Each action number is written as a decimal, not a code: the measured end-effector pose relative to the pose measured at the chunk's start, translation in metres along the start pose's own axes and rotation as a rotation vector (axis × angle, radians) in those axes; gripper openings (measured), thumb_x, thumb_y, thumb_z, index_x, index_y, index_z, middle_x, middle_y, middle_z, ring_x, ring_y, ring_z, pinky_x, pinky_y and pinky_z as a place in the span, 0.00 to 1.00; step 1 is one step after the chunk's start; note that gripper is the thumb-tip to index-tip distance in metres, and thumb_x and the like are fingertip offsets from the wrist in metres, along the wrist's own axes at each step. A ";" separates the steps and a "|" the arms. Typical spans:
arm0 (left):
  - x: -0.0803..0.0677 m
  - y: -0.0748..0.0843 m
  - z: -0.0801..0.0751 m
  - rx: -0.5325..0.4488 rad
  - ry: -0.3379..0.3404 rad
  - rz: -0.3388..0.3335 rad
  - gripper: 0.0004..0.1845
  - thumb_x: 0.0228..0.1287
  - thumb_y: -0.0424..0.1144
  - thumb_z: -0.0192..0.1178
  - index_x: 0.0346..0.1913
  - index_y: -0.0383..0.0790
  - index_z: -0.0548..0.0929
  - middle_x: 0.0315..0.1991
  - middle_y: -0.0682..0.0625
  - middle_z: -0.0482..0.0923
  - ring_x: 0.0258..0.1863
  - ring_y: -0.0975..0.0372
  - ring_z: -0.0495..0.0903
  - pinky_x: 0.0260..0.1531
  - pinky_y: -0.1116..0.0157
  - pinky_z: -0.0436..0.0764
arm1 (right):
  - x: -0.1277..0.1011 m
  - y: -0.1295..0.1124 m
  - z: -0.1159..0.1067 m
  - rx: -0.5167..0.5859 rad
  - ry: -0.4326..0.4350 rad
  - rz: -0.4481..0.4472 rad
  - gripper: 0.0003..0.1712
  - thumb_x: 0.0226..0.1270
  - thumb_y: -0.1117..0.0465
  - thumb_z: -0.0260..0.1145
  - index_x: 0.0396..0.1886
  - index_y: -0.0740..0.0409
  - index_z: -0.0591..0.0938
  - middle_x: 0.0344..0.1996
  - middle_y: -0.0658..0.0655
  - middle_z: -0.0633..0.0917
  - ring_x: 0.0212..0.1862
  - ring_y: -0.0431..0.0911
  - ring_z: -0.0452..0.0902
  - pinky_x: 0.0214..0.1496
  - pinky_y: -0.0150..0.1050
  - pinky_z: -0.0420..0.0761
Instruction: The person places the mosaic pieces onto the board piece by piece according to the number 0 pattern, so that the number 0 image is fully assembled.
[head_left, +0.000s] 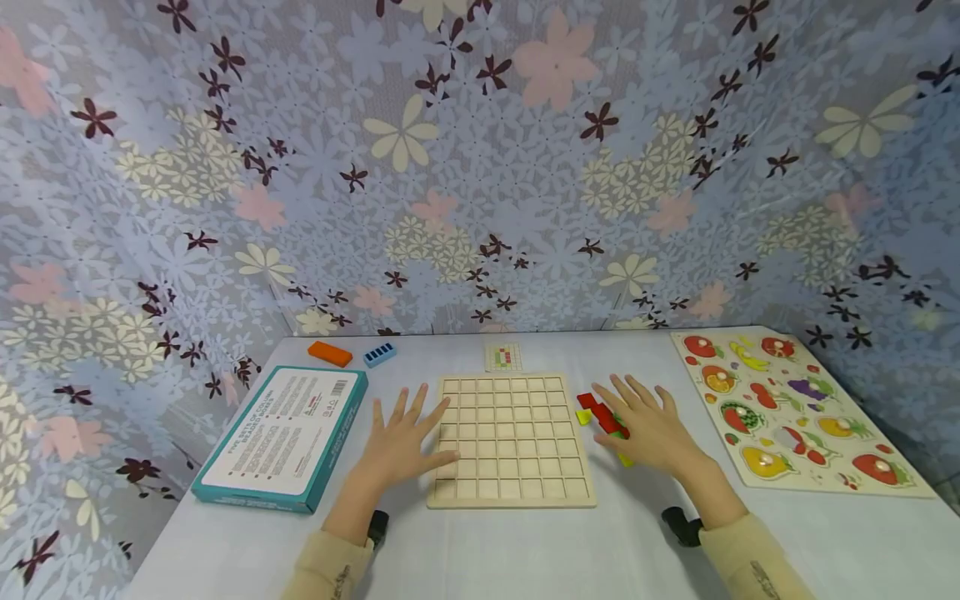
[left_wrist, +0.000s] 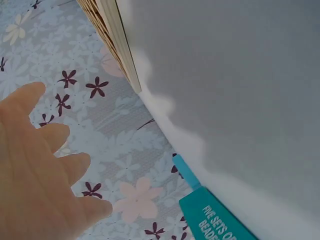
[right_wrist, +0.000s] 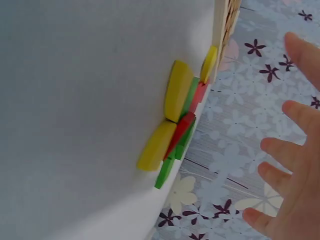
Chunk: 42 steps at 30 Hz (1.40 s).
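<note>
Red, yellow, green blocks (head_left: 603,421) piled beside empty wooden grid board (head_left: 512,439).

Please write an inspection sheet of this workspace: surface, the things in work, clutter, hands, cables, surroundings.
Surface: white table, clean.
Things in work: wooden grid board, all cells empty; red, green and yellow blocks piled beside its right edge.
Clutter: teal box, orange block, blue block, pattern card, fruit puzzle.
Hands: left hand flat, fingers on the board's left edge; right hand spread over the blocks.
Cables: nothing seen.
Surroundings: floral sheet behind and at the sides.
</note>
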<state>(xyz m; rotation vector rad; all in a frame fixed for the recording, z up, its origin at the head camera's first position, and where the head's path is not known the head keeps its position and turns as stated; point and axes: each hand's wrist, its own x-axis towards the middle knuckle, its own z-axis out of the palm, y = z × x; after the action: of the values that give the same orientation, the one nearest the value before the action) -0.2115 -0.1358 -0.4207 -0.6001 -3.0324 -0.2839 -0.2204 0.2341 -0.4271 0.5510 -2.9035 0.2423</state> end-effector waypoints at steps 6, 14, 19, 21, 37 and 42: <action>0.011 0.002 0.002 -0.065 -0.020 -0.019 0.42 0.56 0.68 0.50 0.71 0.54 0.56 0.73 0.43 0.43 0.71 0.43 0.40 0.62 0.34 0.36 | 0.013 0.000 0.006 0.035 0.029 -0.035 0.37 0.54 0.48 0.68 0.63 0.54 0.70 0.63 0.66 0.68 0.65 0.62 0.58 0.60 0.66 0.53; 0.027 0.003 0.006 -0.130 -0.063 -0.063 0.42 0.58 0.67 0.49 0.72 0.52 0.55 0.72 0.40 0.45 0.70 0.41 0.44 0.62 0.32 0.39 | 0.025 -0.002 0.011 0.102 -0.029 -0.015 0.31 0.56 0.52 0.67 0.60 0.54 0.74 0.61 0.66 0.70 0.63 0.64 0.59 0.58 0.66 0.55; 0.033 0.002 0.005 -0.211 -0.096 -0.106 0.41 0.59 0.65 0.49 0.72 0.51 0.55 0.73 0.40 0.45 0.70 0.41 0.42 0.61 0.32 0.37 | 0.036 -0.002 0.014 0.086 -0.066 0.014 0.28 0.55 0.54 0.68 0.56 0.55 0.76 0.58 0.66 0.73 0.61 0.63 0.62 0.56 0.65 0.60; 0.035 0.001 0.005 -0.244 -0.112 -0.125 0.40 0.59 0.64 0.50 0.72 0.51 0.55 0.73 0.40 0.44 0.70 0.41 0.41 0.61 0.32 0.37 | 0.041 -0.002 0.016 0.080 -0.082 0.025 0.26 0.54 0.54 0.69 0.54 0.55 0.78 0.56 0.65 0.75 0.59 0.62 0.64 0.54 0.63 0.62; 0.043 -0.005 0.008 -0.432 -0.179 -0.155 0.38 0.61 0.60 0.52 0.70 0.47 0.60 0.71 0.38 0.50 0.70 0.39 0.41 0.60 0.32 0.34 | 0.054 -0.007 0.020 0.094 -0.153 0.056 0.12 0.49 0.61 0.72 0.36 0.53 0.83 0.31 0.53 0.78 0.36 0.50 0.71 0.36 0.47 0.71; 0.041 -0.012 0.014 -0.475 -0.239 -0.171 0.38 0.58 0.57 0.56 0.69 0.47 0.62 0.71 0.38 0.51 0.69 0.39 0.42 0.60 0.32 0.35 | 0.054 -0.008 0.021 0.094 -0.174 0.068 0.11 0.50 0.60 0.71 0.36 0.53 0.84 0.31 0.53 0.78 0.36 0.50 0.71 0.37 0.47 0.71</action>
<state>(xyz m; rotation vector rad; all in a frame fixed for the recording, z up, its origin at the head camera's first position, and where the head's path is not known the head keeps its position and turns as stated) -0.2541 -0.1286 -0.4332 -0.4126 -3.2599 -1.0299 -0.2703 0.2042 -0.4355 0.5129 -3.0957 0.3587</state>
